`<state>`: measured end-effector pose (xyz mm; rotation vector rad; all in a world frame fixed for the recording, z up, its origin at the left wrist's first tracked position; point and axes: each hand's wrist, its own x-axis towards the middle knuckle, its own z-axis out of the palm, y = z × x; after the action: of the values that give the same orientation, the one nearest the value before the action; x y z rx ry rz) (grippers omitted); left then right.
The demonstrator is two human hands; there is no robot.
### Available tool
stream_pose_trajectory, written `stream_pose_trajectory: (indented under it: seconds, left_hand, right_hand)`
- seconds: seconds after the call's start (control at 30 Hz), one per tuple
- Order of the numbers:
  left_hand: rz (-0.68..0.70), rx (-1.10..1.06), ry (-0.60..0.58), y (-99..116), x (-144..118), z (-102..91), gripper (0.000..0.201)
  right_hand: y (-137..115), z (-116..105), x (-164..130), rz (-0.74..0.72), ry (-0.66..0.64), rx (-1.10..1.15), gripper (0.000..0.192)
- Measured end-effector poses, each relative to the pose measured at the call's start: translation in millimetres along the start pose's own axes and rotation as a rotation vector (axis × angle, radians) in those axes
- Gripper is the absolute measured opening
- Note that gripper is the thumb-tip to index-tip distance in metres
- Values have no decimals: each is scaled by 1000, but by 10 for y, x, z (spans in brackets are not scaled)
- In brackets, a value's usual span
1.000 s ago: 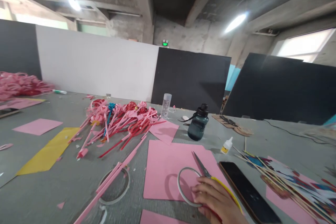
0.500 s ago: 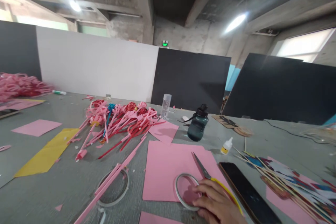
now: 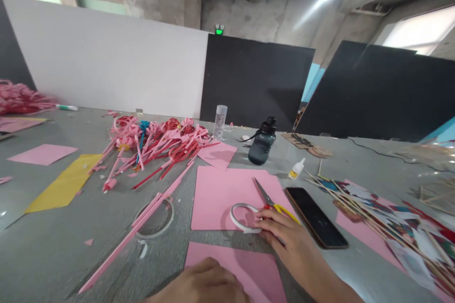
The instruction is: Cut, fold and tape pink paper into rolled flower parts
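A grey work table (image 3: pixel 53 246) carries the following items. A dark green plastic water bottle with a black cap (image 3: pixel 261 142) stands upright near the far edge, with a clear plastic bottle (image 3: pixel 220 122) upright to its left. A small white glue bottle with a yellow label (image 3: pixel 296 169) lies just right of the water bottle. A black smartphone (image 3: pixel 315 217) lies face up. A pile of pink and red paper-strip sticks (image 3: pixel 156 144) occupies the centre-left. A yellow paper sheet (image 3: pixel 64 188) lies flat at left. Thin wooden skewers (image 3: pixel 362 208) rest at right.
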<state>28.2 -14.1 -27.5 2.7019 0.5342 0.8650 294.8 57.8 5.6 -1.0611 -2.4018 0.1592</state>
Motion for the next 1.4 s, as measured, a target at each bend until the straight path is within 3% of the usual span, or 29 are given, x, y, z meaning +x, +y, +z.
stream_pose_trajectory:
  seconds: [0.1,0.2,0.3,0.5,0.73,1.1,1.4]
  left_hand:
    - [-37,-39,38,39,34,16,21]
    - [27,27,68,111,27,8,16]
    - [94,116,7,187,12,-56,12]
    - [9,69,-115,303,21,-197,5]
    - [-22,37,-126,341,26,-213,2]
    - [-22,11,-90,309,-4,-200,17]
    - [-111,30,-106,293,-14,-204,23]
  right_hand:
    - [4,5,-5,-3,-16,-6,35]
    - [-15,-7,-4,13,-26,11,31]
    - [-41,-24,6,38,-7,39,30]
    - [-37,-24,23,119,10,43,23]
    - [-21,-21,14,180,-69,53,26]
    - [28,-8,10,179,-74,23,18]
    - [57,-13,11,191,74,74,12]
